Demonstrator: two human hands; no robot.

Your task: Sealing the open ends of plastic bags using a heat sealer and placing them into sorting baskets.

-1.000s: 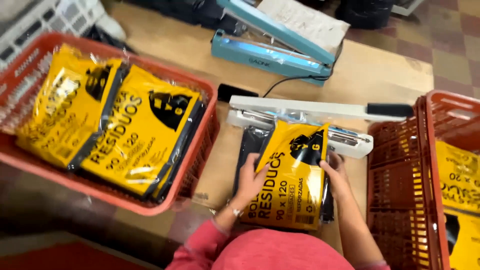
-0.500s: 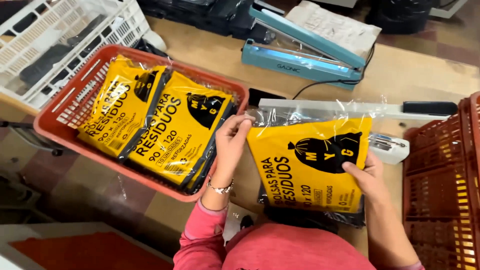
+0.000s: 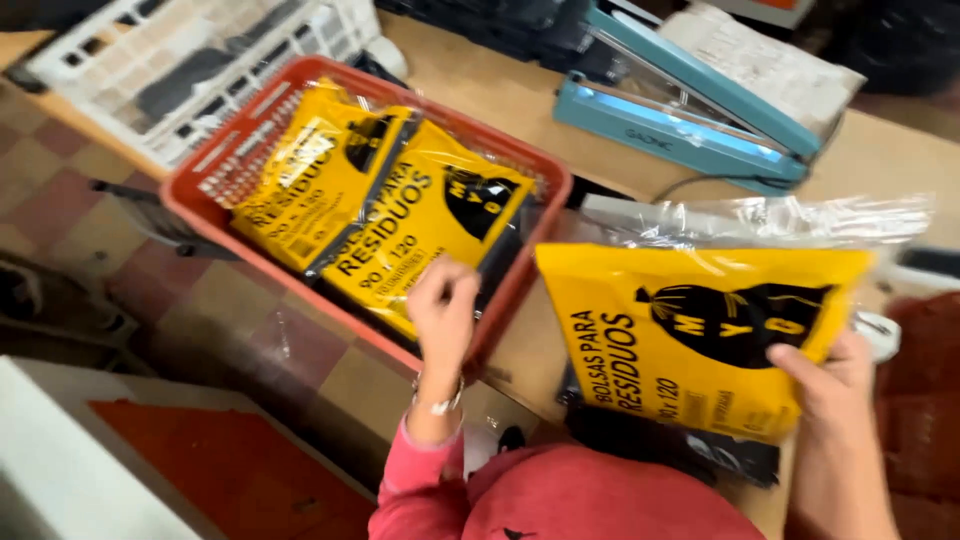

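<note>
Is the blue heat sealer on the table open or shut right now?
Open. The blue heat sealer's upper arm stands raised at an angle above its base, leaving a clear gap.

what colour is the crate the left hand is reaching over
Red-orange; the crate, a plastic lattice basket, shows best in the head view, with the left hand at its near rim.

Right basket (image 3: 925,400) blurred, edge-cropped.

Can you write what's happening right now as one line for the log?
right hand: holds yellow packet | left hand: on packets in red basket | blue sealer: open behind
</note>
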